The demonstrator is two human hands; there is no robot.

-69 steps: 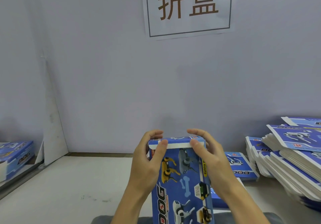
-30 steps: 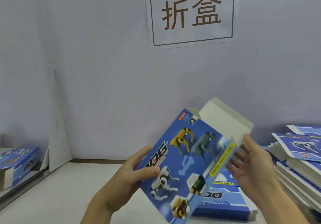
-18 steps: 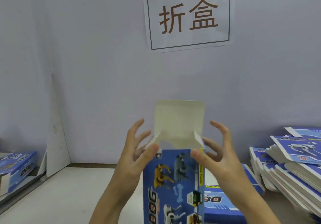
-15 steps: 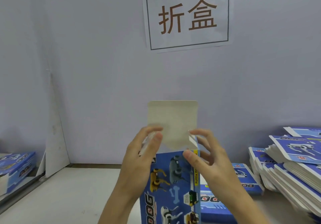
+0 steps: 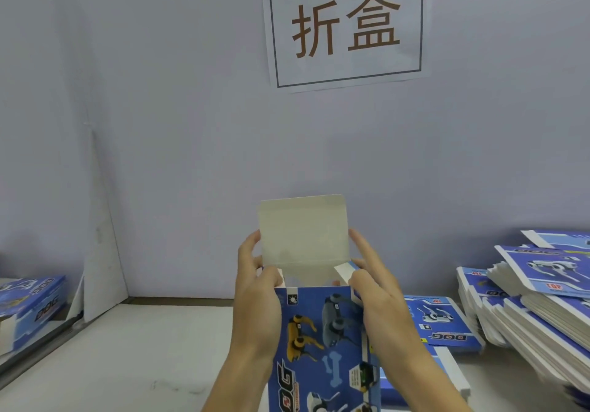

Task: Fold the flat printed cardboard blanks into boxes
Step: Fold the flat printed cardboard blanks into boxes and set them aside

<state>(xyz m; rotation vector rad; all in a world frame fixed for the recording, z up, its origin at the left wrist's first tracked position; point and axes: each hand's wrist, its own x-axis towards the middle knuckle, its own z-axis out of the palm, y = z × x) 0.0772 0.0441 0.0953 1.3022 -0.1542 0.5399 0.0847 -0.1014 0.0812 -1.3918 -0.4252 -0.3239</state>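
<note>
A blue printed box (image 5: 322,341) with toy dogs on its front stands upright in front of me, its open end up. Its plain grey lid flap (image 5: 303,236) sticks straight up. My left hand (image 5: 255,300) grips the box's left edge, thumb pressing the small left side flap inward. My right hand (image 5: 380,296) grips the right edge, thumb and fingers on the small white right side flap (image 5: 343,272), which is bent inward. The box's lower end is out of view.
A tall, slanted stack of flat blue blanks (image 5: 539,296) fills the right side of the white table (image 5: 127,363). One flat blank (image 5: 443,325) lies just behind my right hand. A folded blue box (image 5: 28,309) sits at the far left. A paper sign (image 5: 346,25) hangs on the wall.
The box was turned over so its open end points up. Both hands then moved to the top corners and are now folding the two side flaps inward while the lid flap stays up.
</note>
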